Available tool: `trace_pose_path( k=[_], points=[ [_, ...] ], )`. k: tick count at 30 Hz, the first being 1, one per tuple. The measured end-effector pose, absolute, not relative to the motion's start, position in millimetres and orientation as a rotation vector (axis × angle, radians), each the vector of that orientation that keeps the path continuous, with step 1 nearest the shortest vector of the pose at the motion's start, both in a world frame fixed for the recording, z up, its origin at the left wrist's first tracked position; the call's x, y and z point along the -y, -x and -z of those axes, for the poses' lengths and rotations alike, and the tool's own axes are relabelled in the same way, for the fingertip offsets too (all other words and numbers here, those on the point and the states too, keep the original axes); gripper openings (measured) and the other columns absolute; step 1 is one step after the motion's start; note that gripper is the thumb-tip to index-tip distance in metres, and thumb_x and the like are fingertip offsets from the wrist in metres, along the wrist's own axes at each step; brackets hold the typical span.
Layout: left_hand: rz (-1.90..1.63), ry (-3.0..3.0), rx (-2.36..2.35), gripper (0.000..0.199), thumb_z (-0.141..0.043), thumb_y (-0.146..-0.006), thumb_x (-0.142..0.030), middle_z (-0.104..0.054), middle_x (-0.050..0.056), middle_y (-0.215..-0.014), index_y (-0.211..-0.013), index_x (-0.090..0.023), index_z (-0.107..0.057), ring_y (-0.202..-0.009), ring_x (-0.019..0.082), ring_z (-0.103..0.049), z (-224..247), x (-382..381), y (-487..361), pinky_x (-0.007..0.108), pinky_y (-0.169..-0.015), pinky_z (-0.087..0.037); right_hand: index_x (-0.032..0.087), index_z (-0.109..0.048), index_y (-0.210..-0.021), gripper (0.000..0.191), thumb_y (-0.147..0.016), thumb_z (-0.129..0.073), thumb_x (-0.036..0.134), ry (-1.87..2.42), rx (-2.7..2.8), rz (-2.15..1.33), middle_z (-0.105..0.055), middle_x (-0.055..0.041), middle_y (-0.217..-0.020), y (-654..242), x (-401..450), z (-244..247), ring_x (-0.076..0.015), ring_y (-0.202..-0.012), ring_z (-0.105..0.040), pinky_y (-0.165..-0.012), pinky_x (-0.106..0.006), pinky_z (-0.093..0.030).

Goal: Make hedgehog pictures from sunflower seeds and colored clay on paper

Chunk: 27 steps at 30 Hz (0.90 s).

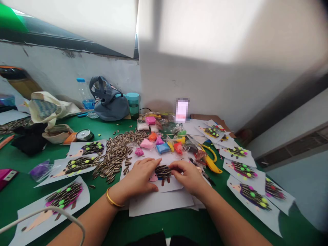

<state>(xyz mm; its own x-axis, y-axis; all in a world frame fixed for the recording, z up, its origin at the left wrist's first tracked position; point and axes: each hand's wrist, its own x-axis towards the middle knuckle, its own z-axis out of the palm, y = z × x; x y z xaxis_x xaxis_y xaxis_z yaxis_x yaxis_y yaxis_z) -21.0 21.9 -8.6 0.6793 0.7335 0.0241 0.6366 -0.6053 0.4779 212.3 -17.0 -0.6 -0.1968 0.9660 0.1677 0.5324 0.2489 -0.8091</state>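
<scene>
A hedgehog picture (163,171) lies on white paper before me, its dark body covered with striped sunflower seeds. My left hand (145,176) rests on the paper at the picture's left side, fingers stretched out and thumb apart, partly covering the pink head. At the right end of the seed-covered body, my right hand (189,177) pinches with thumb and index finger on a sunflower seed, mostly hidden by the fingertips. A heap of loose sunflower seeds (115,150) spreads to the left of the paper. More white sheets (161,203) lie under the picture.
Bagged coloured clay (163,148) sits behind my hands. Similar hedgehog pictures lie left (65,198) and right (252,196). A yellow-handled tool (212,164), a phone (182,110), a teal-lidded cup (133,106) and a blue-grey bag (109,102) stand farther back. A white cable (64,212) crosses the lower left.
</scene>
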Motion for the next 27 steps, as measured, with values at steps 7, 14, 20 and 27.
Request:
trace_pose_path(
  k=[7,14,20,27],
  points=[
    [-0.32,-2.46,-1.043,0.096,-0.081,-0.064,-0.039,-0.046,0.009,-0.15,-0.148,-0.029,-0.036,-0.137,0.034,-0.04,15,-24,22,0.049,-0.112,-0.03,0.022,-0.071,-0.077,0.019,-0.08,-0.063,0.005,1.267,2.085,-0.61,-0.072,-0.0005,-0.083,-190,26,2,-0.0163,-0.08,-0.065,-0.074,-0.027,-0.048],
    [-0.324,-2.461,-1.043,0.096,-0.082,-0.063,-0.039,-0.049,0.009,-0.147,-0.147,-0.028,-0.037,-0.136,0.033,-0.041,11,-22,22,0.048,-0.111,-0.032,0.022,-0.072,-0.084,0.02,-0.082,-0.063,0.005,1.295,2.143,-0.523,-0.071,-0.0021,-0.086,-188,28,5,-0.0168,-0.08,-0.065,-0.074,-0.027,-0.048],
    [-0.314,-2.468,-1.055,0.095,-0.082,-0.063,-0.04,-0.049,0.01,-0.147,-0.147,-0.028,-0.037,-0.135,0.033,-0.043,10,-23,21,0.048,-0.111,-0.032,0.022,-0.072,-0.087,0.019,-0.079,-0.066,0.006,1.346,2.185,-0.523,-0.073,-0.0013,-0.086,-185,29,7,-0.0169,-0.078,-0.066,-0.072,-0.027,-0.048],
    [-0.279,-2.506,-1.057,0.096,-0.082,-0.064,-0.041,-0.048,0.008,-0.148,-0.147,-0.028,-0.036,-0.135,0.032,-0.042,11,-23,22,0.046,-0.111,-0.032,0.021,-0.073,-0.083,0.01,-0.08,-0.072,0.011,1.318,2.22,-0.382,-0.073,-0.0021,-0.086,-185,28,11,-0.0178,-0.081,-0.066,-0.075,-0.027,-0.046]
  ],
)
